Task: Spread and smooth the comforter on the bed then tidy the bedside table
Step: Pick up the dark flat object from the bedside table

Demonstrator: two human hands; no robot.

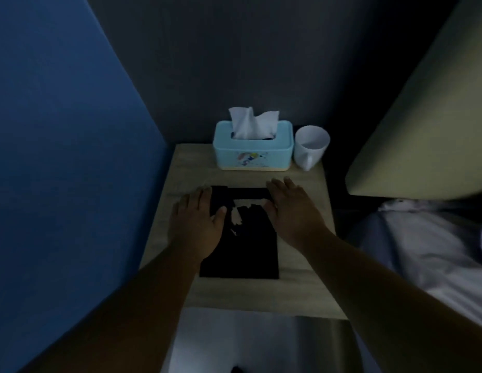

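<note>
A black flat object (pixel 242 254), perhaps a folded cloth or a book, lies on the light wooden bedside table (pixel 301 292). Pale patches show near its upper middle. My left hand (pixel 199 224) rests flat on its left upper part with fingers spread. My right hand (pixel 291 205) lies flat on its right upper corner, fingers pointing toward the wall. Neither hand closes around it. The white comforter (pixel 422 249) covers the bed at the right.
A light blue tissue box (pixel 253 152) with a tissue sticking out stands at the table's back. A white cup (pixel 311 146) stands to its right. A beige headboard cushion (pixel 428 125) rises at the right, and a blue wall (pixel 59 157) closes the left.
</note>
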